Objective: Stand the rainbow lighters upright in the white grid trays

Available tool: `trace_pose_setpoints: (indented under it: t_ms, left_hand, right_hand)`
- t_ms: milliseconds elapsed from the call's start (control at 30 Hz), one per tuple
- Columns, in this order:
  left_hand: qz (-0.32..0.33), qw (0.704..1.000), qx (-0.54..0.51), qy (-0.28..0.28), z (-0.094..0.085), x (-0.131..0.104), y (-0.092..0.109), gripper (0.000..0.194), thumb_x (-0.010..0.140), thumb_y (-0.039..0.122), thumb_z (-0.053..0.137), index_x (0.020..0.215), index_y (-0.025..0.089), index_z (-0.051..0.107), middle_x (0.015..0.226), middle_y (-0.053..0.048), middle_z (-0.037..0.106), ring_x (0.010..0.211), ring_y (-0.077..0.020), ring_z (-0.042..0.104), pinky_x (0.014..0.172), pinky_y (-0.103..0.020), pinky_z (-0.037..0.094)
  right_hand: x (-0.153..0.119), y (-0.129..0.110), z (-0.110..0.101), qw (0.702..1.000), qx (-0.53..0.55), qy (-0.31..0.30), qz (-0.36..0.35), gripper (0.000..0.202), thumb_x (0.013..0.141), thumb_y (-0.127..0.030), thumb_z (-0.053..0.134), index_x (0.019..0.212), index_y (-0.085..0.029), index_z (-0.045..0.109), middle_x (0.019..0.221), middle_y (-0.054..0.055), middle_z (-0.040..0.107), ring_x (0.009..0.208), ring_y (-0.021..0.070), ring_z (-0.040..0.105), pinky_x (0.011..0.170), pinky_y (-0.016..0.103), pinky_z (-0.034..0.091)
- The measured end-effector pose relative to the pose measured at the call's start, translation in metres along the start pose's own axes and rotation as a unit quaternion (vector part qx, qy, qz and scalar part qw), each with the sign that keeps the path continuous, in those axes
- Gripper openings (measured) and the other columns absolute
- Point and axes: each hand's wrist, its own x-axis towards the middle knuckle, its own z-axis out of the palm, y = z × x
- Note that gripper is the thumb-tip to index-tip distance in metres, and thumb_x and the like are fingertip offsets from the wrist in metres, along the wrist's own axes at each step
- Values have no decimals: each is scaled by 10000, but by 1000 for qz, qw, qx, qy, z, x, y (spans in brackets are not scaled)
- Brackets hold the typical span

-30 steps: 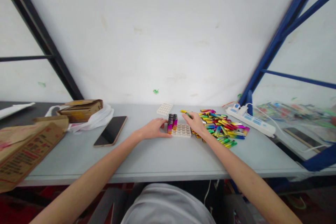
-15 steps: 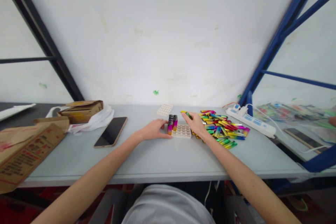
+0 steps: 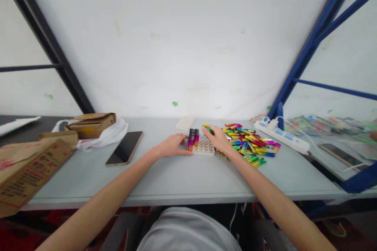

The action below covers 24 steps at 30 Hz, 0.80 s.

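Observation:
Several purple-and-orange lighters with black tops [image 3: 191,143] stand upright at the left end of a white tray with round holes [image 3: 205,147]. My left hand [image 3: 173,145] curves round the tray's left end, thumb and fingers apart beside the lighters; whether the fingertips press on them is hard to tell. Above the tray's right part, my right hand [image 3: 217,137] pinches a green and yellow lighter [image 3: 209,130]. A heap of shiny multicoloured lighters [image 3: 250,143] lies just right of that hand.
A second white tray [image 3: 185,123] lies behind. To the left are a black phone [image 3: 125,148], a white plastic bag [image 3: 110,135] and cardboard boxes [image 3: 35,164]. A power strip [image 3: 282,137] with cables lies right, by a blue frame post [image 3: 312,43]. Part of a person's hand shows at the far right edge.
My right hand has shifted very slightly, and the lighter in it has turned a little. My left hand has hardly moved. The other person's hand at the far right has drawn back toward the edge.

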Motion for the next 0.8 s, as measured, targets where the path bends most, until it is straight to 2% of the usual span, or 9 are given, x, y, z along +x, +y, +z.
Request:
trace_pose_setpoints:
  t_ms: [133,267,367,467,633,800]
  left_hand:
    - [3,1000,-1,1,0,0,0,626,750,736,675,998,163,636,905,-58,639,826,-234,585,757,-318,447]
    - [0,1000,-1,3,1,0,-1,634,742,751,669,988,168,639,902,-58,643,829,-239,592,759,-318,448]
    - [-2,1000,-2,4,2,0,-2,642,737,756,668,993,168,644,901,-60,646,828,-242,593,752,-320,449]
    - [-4,1000,1,5,2,0,-2,662,729,763,669,1005,161,646,905,-67,647,827,-247,596,737,-320,447]
    - [0,1000,-3,4,1,0,-1,662,735,750,672,1040,163,651,906,-62,646,814,-242,592,732,-318,442]
    - [-2,1000,-10,13,2,0,-1,649,730,749,678,1017,167,656,897,-58,647,806,-238,586,720,-314,434]
  right_hand:
    - [-2,-5,-7,997,-34,-37,-64,378,1026,-465,414,785,-202,537,743,8,582,719,166,521,685,277,375]
    - [-4,-8,-15,988,-75,-35,-132,406,1033,-486,424,791,-195,570,824,43,601,796,180,546,739,291,404]
    - [-5,-11,-19,987,-89,-49,-128,470,1023,-520,439,691,-201,534,689,13,562,662,159,502,653,281,377]
    - [-8,-14,-20,992,-51,-69,-92,480,1002,-536,480,657,-206,528,583,-10,563,548,140,476,584,273,354]
    - [-10,-13,-17,990,-26,-112,-77,454,988,-538,501,689,-211,602,648,14,677,583,159,567,599,276,383]
    - [-8,-10,-5,979,-79,-145,-119,448,988,-538,504,702,-215,626,635,16,640,563,155,505,605,281,351]
